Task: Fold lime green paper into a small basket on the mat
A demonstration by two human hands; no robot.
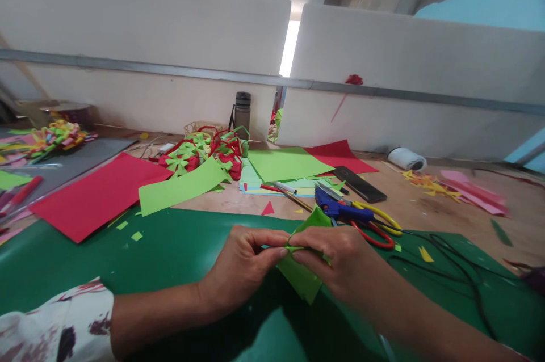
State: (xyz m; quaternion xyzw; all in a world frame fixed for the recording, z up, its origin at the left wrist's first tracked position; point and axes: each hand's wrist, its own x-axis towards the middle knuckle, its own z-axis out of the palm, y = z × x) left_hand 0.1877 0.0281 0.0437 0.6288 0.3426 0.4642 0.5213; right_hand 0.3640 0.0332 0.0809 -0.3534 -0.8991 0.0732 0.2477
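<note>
Both my hands pinch a folded piece of light green paper (301,277) over a dark green sheet (162,248) on the table. My left hand (242,265) grips the paper's left edge with thumb and fingertips closed. My right hand (336,262) pinches the fold from the right, fingers pressed together. A corner of the paper (317,219) sticks up behind my right hand.
A blue glue gun (338,207), red-handled and yellow-handled scissors (377,226) and a black phone (360,183) lie just beyond my hands. Red paper (93,194) and green paper (183,186) lie left; paper flowers (204,155) and a bottle (242,108) stand behind. Black cable (451,262) runs right.
</note>
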